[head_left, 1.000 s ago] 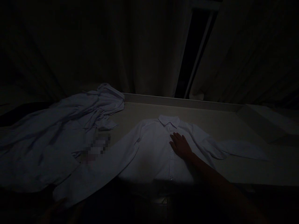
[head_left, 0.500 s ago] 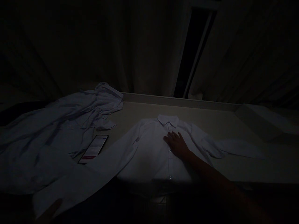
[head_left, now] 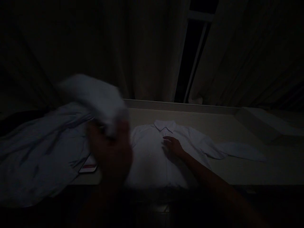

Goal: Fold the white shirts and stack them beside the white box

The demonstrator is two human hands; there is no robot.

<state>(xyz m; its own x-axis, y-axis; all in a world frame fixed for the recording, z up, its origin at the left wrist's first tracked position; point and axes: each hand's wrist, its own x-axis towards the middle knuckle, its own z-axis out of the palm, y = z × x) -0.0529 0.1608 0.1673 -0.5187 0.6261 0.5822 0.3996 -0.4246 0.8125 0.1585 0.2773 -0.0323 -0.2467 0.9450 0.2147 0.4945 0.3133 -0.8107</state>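
Observation:
A white collared shirt (head_left: 148, 155) lies front up on the pale table, its collar toward the far side. My left hand (head_left: 111, 152), raised to the left of the shirt and blurred, grips the shirt's left-hand sleeve (head_left: 99, 95), which is lifted and smeared by motion. Over the button strip, just below the collar, is my right hand (head_left: 174, 146) with its fingers stretched out. A shadow shows beneath it; whether the fingertips touch the cloth I cannot tell. The other sleeve (head_left: 239, 150) lies stretched out to the right.
More crumpled white clothing (head_left: 35, 155) is heaped at the left. A phone (head_left: 88, 167) lies beside it, partly hidden by my left hand. A pale box-like block (head_left: 266, 123) stands at the right. Curtains (head_left: 147, 50) hang behind the table's raised back edge (head_left: 209, 109).
My left hand has risen from the lower left corner, bringing the sleeve up and inward. The right hand stays near the collar, its fingers drawn closer together, with a shadow now below it.

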